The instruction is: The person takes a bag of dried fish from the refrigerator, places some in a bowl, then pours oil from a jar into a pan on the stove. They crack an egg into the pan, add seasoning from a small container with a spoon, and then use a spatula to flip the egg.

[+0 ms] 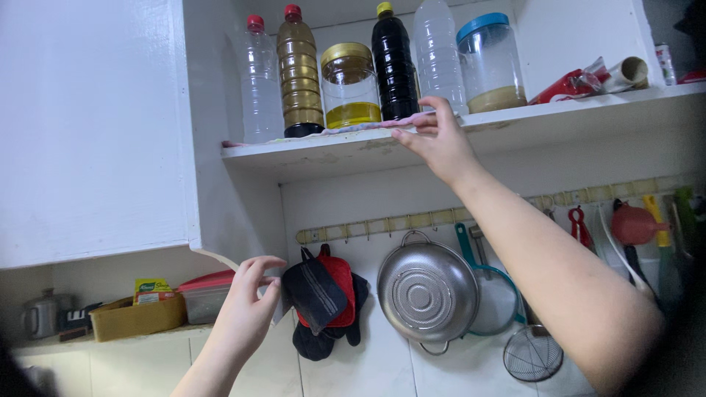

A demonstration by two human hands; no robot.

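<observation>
Right hand [435, 138] pinches the pink cloth [382, 125] on the shelf [559, 114]; left hand [246, 309] hangs loosely curled, empty.

On the white shelf [515, 121], a row of containers stands against the wall: a clear plastic bottle with a red cap [259, 81], a ribbed bottle of brownish liquid [299, 70], a gold-lidded glass jar [351, 84] holding yellow liquid, a dark bottle with a yellow cap [393, 62], a tall clear bottle [437, 51] and a blue-lidded jar [489, 62] with a pale layer at the bottom. A crumpled red packet [570, 86] lies at the shelf's right. Below left, a small green-and-yellow box [151, 290] sits in a yellow tub [136, 317], beside a red-lidded container [207, 295].
</observation>
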